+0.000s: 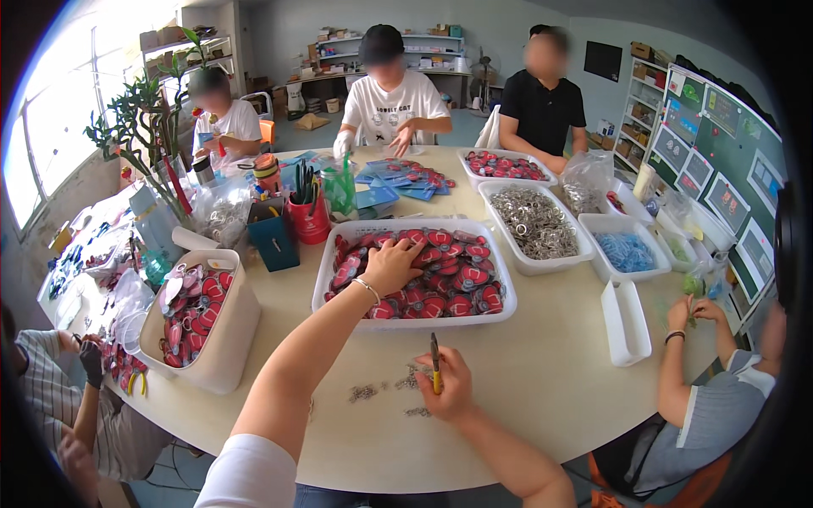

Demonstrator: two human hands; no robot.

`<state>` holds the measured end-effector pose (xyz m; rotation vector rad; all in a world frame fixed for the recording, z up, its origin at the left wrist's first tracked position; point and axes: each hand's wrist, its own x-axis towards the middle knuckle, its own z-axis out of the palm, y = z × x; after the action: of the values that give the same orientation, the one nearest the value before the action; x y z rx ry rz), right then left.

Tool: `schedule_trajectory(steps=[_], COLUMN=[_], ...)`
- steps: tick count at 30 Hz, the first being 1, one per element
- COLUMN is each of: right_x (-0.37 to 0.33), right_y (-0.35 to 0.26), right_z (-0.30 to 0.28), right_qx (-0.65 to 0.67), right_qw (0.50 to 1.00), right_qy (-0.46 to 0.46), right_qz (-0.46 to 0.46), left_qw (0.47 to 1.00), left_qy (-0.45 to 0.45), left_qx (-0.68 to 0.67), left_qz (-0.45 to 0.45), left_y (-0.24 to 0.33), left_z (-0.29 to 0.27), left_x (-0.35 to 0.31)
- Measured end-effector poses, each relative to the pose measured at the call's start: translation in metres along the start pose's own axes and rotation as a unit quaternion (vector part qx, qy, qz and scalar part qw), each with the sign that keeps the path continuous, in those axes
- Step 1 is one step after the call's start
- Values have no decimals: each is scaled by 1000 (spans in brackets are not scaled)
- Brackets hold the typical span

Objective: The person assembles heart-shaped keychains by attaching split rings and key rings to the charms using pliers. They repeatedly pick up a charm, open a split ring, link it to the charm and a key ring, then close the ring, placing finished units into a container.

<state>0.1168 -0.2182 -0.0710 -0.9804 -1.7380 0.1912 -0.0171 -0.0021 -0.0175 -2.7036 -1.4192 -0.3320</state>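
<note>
Right grip [450, 388]: fingers curled round a slim tool [437, 374], yellow and black, tip up; tucked upright, apparently to leave it at hand while the left arm reaches. Forearm slants in from the near edge, right of centre.

Left grip [393, 266]: palm down, fingers spread over red tags [461, 278]; whether the tips pinch one, cannot tell. Arm extended, wrist above the tags.

Tub [423, 323], white: mid-tabletop [533, 381], holding the tags; its walls presumably contain the loose heap within reach.

Metal bits [364, 393]: small piles between tub and near edge, some beside the right grip; likely placed for short reaches.

Bin [230, 351]: toward left edge, more tags.

Narrow tray [628, 339]: toward right edge.
</note>
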Motion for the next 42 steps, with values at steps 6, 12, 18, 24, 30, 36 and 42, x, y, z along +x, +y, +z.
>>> schedule_trajectory(steps=[6,12,18,24,30,36,42], right_x=[-2,-1,3,-2,-4,-3,-1], right_y=[-1,1,-4,3,-1,-2,-4], right_z=[1,-4,2,3,-1,1,-1], right_qx=[-6,-17,-11,-23,-14,-6,1], right_qw=[1000,1000,1000,1000,999,999,999], right_qy=[-4,3,4,-2,-24,-8,-4], right_qz=[-10,-13,-22,-22,-30,-42,-43], left_qw=[996,996,969,883,773,628,575], left_qy=[36,81,224,316,279,195,62], left_qx=[54,30,-73,-309,-533,-726,-776], left_qz=[65,-1,-71,-157,-202,-204,-252], left_y=[-2,15,-29,-15,-1,9,40], left_z=[3,-8,3,-21,-38,-45,-73], left_x=[-24,-31,-31,-45,-73,-89,-131])
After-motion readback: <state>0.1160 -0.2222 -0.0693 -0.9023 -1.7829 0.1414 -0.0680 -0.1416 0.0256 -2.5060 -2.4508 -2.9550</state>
